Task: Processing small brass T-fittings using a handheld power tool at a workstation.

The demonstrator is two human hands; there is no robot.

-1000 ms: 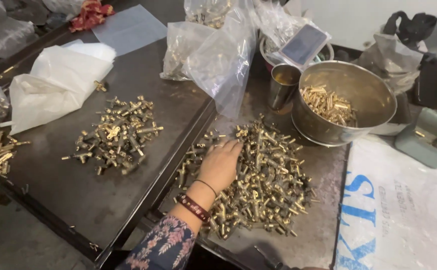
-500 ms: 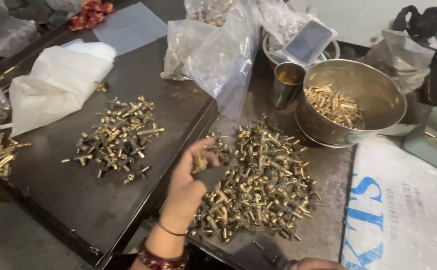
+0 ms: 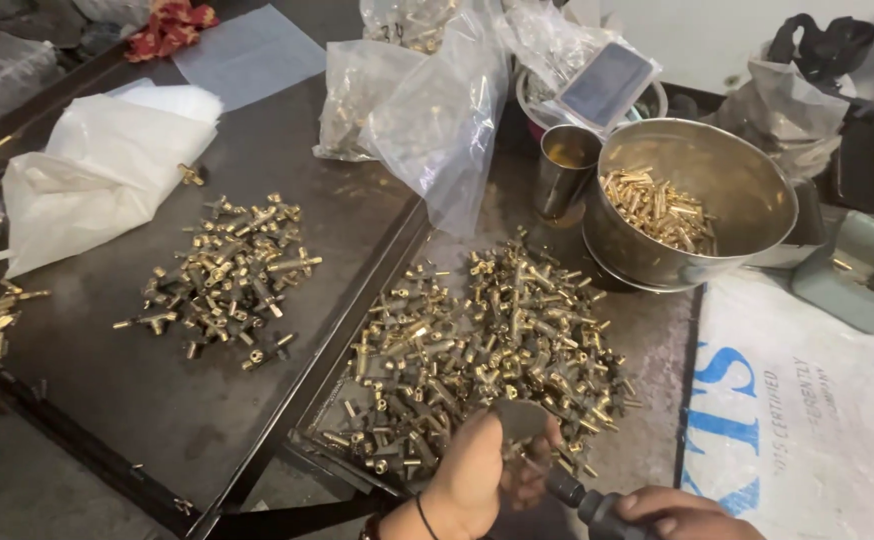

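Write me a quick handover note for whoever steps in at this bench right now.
Left hand pinches a small brass fitting over the near edge of the big pile. Right hand grips a dark-handled tool pointed at that fitting. Smaller pile lies on the left tray; steel bowl holds brass pieces. Which pieces are finished I cannot tell; the big pile looks left to work through.
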